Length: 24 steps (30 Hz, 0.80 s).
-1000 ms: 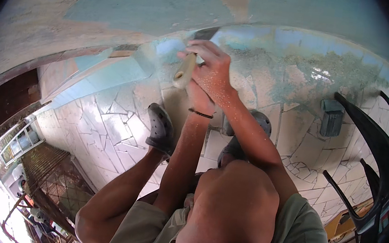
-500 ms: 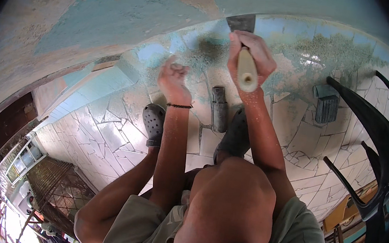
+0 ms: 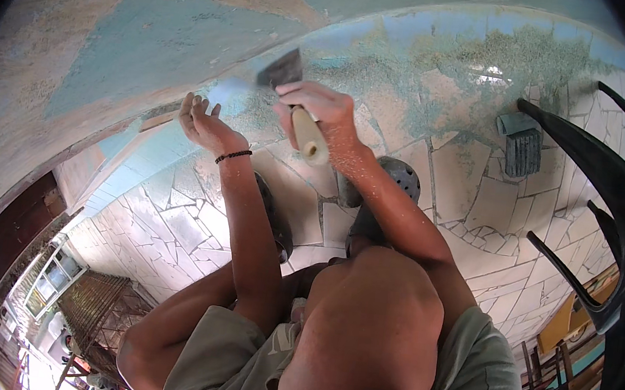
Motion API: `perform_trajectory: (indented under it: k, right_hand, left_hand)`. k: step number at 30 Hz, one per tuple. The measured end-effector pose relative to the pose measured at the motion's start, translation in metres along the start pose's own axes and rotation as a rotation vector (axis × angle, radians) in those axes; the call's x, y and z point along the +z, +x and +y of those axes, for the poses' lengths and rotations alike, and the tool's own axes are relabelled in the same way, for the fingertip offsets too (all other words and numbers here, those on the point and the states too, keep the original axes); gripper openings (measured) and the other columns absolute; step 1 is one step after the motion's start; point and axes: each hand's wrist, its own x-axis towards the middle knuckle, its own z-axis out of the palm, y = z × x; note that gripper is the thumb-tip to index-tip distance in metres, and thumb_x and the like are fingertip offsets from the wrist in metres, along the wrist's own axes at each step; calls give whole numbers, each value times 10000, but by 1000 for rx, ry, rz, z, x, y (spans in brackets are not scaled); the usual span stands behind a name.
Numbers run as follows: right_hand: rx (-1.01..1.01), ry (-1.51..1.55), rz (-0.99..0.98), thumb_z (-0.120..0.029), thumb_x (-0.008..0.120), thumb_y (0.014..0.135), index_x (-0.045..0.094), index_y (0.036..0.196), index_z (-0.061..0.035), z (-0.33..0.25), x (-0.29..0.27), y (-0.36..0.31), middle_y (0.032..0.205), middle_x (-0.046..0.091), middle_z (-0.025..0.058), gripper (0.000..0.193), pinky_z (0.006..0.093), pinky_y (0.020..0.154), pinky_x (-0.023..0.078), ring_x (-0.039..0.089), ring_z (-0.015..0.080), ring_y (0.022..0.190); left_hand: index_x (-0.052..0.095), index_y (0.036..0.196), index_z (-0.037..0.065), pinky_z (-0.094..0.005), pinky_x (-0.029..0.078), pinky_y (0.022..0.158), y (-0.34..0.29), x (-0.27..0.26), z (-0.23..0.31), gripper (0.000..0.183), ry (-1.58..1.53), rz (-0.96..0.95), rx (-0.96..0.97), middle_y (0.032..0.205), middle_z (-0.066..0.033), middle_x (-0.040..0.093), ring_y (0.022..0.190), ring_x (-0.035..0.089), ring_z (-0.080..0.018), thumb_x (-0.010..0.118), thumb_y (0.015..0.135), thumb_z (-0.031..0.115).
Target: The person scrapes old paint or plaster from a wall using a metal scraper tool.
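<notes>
My right hand [image 3: 325, 112] is closed round the pale handle of a paint scraper [image 3: 306, 136], which has a hole in its butt end. The scraper's dark, wide blade points up and left, by the foot of the wall [image 3: 168, 50]; whether it touches is unclear. Patches of blue paint and bare beige show on that wall. To the left, my left hand [image 3: 211, 129] is raised by the wall's base, palm up, with fingers loosely bent and apart and nothing in them. Pale flecks dot my right forearm. Greenish paint debris [image 3: 464, 59] covers the floor along the wall.
Irregular stone pieces pave the floor [image 3: 472, 200]. A black chair [image 3: 598, 160] stands at the right, with a dark ribbed block [image 3: 522, 152] by its leg. Between my dark clogs [image 3: 398, 181] lies a dark cylindrical object [image 3: 348, 191], partly hidden by my right arm.
Both hands have moved left along the wall, the right one carrying the scraper. Its blade has turned, and the left hand's fingers have straightened somewhat.
</notes>
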Motion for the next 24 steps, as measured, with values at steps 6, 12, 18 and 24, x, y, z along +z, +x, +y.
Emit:
perform_trajectory:
  k: [6,12,18,24]
  right_hand:
    - [-33,-87,54,-38,756,746,625,864,-1,-6,-1,15,958,683,183,180,311,686,536,686,287,774]
    - [256,-189,-343,-64,749,782,602,848,19,-22,10,12,864,643,186,181,340,647,511,626,303,720]
    - [-31,-2,83,-46,761,764,567,766,44,-5,41,10,767,605,208,213,361,572,474,589,337,632]
    - [8,33,-15,-33,760,749,586,816,44,-10,52,4,839,625,227,202,383,584,486,619,370,693]
  left_hand:
    - [584,1133,22,-358,462,781,-21,8,-7,277,38,-147,4,1066,-85,579,970,545,-189,513,925,192]
    - [587,1141,23,-366,478,785,-23,5,9,323,-8,-256,-86,1055,-99,583,978,558,-199,493,939,257]
    - [592,1136,21,-358,489,791,-1,-1,18,353,20,-291,-33,1046,-109,598,975,583,-210,472,945,294]
    - [605,1149,17,-381,479,845,7,-13,9,392,47,-367,-121,1028,-111,618,992,599,-233,499,935,327]
